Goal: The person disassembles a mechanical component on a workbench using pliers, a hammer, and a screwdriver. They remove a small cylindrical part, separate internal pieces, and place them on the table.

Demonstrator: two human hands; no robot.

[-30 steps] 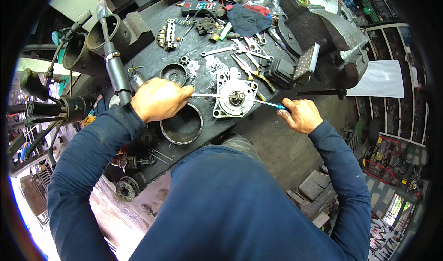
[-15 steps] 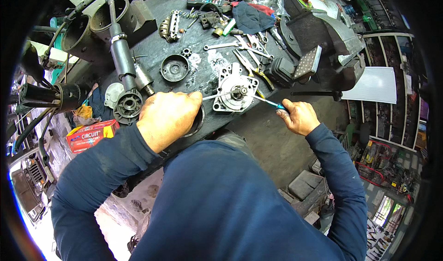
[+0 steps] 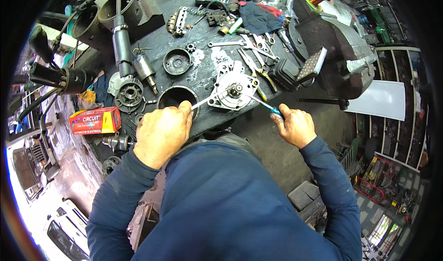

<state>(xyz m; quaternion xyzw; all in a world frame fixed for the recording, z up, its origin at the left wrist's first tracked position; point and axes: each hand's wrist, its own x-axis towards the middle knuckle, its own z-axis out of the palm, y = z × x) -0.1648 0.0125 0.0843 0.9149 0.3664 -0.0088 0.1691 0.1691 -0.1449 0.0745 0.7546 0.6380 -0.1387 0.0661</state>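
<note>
A silver cast-metal housing (image 3: 222,86) lies near the bench's front edge, with a toothed shaft (image 3: 236,90) standing up from its middle. My left hand (image 3: 164,132) is closed around a tool with a thin metal shank (image 3: 201,103); its handle is hidden in the fist. That shank reaches to the left side of the toothed shaft. From the other side, my right hand (image 3: 295,126) grips a screwdriver (image 3: 275,110) with a blue handle, its blade pointing at the shaft's base. Just beyond my left hand stands a dark open cylinder (image 3: 177,93).
Wrenches (image 3: 227,44) and pliers (image 3: 249,62) lie behind the housing, beside a large bench vise (image 3: 339,53). A round metal cap (image 3: 177,61), a cylindrical solenoid (image 3: 145,67) and a red-yellow box (image 3: 95,121) are at left. A blue cloth (image 3: 260,17) is at the back.
Both hands have come slightly nearer my body, the left one more, uncovering the dark cylinder. The view has shifted a little. Both tools still reach the shaft.
</note>
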